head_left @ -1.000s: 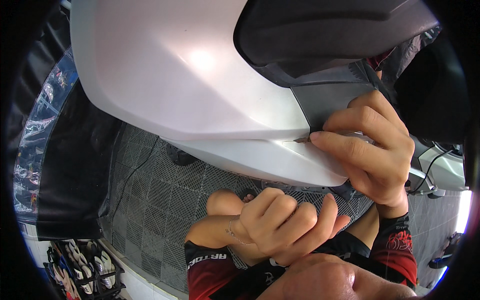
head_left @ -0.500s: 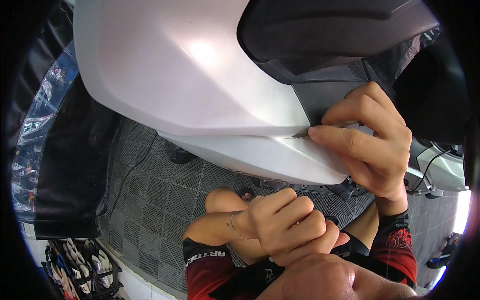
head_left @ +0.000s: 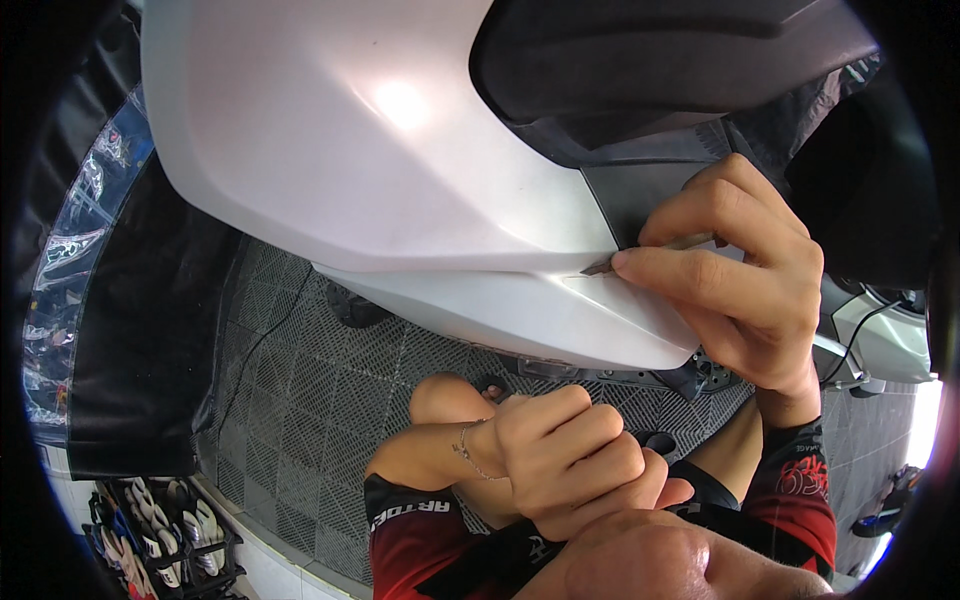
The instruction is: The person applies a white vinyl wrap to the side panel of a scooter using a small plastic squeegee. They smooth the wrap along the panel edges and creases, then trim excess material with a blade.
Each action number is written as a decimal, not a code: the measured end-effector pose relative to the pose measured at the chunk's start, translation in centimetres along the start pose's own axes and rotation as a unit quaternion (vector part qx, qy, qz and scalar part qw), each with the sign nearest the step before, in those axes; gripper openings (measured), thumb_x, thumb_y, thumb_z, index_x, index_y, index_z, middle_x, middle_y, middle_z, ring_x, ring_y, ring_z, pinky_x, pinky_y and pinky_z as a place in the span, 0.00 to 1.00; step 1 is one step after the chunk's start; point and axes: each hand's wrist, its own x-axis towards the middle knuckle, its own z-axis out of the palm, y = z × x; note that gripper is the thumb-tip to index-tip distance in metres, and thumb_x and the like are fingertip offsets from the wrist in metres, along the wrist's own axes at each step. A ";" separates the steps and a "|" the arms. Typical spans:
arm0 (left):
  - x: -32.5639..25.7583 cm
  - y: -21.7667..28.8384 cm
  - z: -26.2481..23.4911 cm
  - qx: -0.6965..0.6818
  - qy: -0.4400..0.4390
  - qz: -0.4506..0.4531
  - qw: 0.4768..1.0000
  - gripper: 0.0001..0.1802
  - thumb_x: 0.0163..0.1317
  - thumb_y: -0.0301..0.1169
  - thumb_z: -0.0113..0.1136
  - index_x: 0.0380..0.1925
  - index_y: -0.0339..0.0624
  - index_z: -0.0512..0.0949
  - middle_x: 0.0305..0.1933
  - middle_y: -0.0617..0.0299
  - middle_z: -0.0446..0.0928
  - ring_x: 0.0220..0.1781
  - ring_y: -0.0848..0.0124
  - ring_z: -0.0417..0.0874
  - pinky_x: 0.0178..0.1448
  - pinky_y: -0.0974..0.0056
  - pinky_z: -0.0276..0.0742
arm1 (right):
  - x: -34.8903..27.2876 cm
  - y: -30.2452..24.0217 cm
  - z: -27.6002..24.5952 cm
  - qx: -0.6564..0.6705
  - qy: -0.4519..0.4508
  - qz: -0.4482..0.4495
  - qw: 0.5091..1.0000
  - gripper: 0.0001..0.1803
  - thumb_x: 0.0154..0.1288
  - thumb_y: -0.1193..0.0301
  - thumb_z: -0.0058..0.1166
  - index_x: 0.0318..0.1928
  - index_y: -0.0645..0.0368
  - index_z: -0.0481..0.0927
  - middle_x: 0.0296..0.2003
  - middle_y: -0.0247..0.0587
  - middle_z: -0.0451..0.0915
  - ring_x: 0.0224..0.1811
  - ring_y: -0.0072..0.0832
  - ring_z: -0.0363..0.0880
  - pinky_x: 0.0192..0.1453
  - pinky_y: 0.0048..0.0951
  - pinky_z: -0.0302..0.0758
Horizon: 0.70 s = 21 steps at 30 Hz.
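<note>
Tool tip was at the seam, progress unclear

So the smooth, curved white body panel was in place above a narrow seam. Left hand was loosely fisted, nothing visible inside. A slim dark pointed tool sat at the seam's right end, pinched by the right hand; couldn't tell what was done or left.

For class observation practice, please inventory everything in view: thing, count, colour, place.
Curved panels: two, white, upper centre
Moulded part: one, black, upper right
Thin tool: one, dark, right of centre
Floor tiles: many, grey, below
Cables: two, black, left and right
Sheet: one, black with clear strip, left
Filled rack: one, black, lower left
Bracelet: one, silver, lower centre
Sleeves: two, red and black, bottom
Legs: two, partly bare, lower centre
Left hand: one, bare, curled, lower centre
Right hand: one, bare, right, fingers pinching the tool
</note>
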 end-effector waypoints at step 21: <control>-0.3 0.1 -0.4 0.006 -0.007 0.000 1.000 0.16 0.72 0.38 0.73 0.32 0.38 0.82 0.24 0.69 0.66 0.22 0.75 0.66 0.25 0.68 0.54 | -0.6 -0.6 0.1 -0.009 0.003 0.013 1.000 0.18 0.48 0.69 0.68 0.42 0.55 0.95 0.37 0.40 0.86 0.39 0.35 0.82 0.43 0.35 0.78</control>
